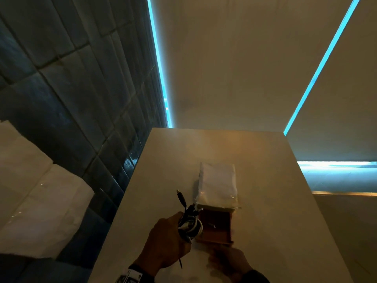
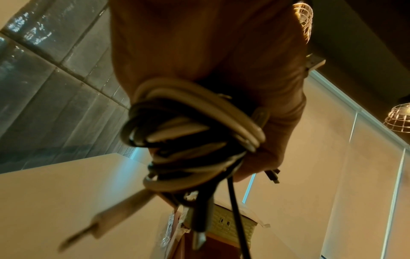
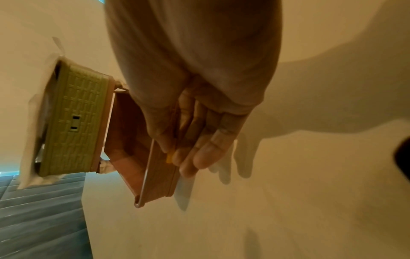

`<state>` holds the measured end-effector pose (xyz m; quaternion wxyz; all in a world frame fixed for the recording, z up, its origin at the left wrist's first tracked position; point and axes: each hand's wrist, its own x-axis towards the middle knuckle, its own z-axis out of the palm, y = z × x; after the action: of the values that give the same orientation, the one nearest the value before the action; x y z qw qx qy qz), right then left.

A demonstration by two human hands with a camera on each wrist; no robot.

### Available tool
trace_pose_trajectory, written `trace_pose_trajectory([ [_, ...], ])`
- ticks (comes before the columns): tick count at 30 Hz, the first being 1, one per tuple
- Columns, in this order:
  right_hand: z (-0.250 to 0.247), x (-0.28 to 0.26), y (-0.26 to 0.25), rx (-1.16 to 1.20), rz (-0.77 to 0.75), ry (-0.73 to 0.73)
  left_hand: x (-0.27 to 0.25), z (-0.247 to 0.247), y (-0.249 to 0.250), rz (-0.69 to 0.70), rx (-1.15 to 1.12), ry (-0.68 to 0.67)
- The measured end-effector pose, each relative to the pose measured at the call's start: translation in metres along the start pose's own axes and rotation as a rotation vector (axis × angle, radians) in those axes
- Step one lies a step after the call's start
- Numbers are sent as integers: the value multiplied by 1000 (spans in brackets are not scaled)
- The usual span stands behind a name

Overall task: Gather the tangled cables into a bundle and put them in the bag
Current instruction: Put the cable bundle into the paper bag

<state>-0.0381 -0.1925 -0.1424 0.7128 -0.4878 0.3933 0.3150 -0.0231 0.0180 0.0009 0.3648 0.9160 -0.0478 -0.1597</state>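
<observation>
A: Our left hand [image 1: 163, 240] is curled tight round the bundle of cables [image 1: 189, 225], black and white loops with a plug sticking up, held just above the counter [image 1: 265, 180] right beside the brown box [image 1: 216, 227].

B: The left wrist view gives us more: the loops wrap over each other, and several plug ends [image 2: 199, 240] dangle below the fist.

A: Our right hand [image 1: 230, 262] is blurred from the head. We can only place it at the near edge of the box.

B: From the right wrist, our fingers [image 3: 199, 154] lie nearly straight against the box wall [image 3: 159, 175], thumb on the inner side, pinching it.

A: And the bag [image 1: 217, 184]?

B: White, lying flat on the counter beyond the box. Only the right wrist view shows a green brick-patterned piece [image 3: 75, 122] inside clear plastic at its mouth. Dark tiles [image 1: 71, 88] rise to the left.
</observation>
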Motion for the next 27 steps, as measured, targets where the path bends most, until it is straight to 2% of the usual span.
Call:
trace_pose_trajectory([
  [11,-9,0,22,82,59,-77,6,7,-2,13,44,-50],
  [15,-8,-13,19,61,78,-117,9,6,0,74,129,-80],
  [19,-10,-34,-3,-50,123,-295,11,-2,8,291,248,-129],
  [20,-7,-43,-16,-107,126,-302,13,-3,9,352,275,-148],
  [22,3,-55,-40,-177,19,-266,16,-4,9,493,388,-192],
  [24,12,-70,-64,-168,-76,-319,22,-2,9,661,549,-193],
  [25,13,-79,-76,-181,-114,-391,25,-1,10,749,617,-165],
  [27,4,-92,-88,-153,-212,-410,26,-1,21,911,692,-143],
])
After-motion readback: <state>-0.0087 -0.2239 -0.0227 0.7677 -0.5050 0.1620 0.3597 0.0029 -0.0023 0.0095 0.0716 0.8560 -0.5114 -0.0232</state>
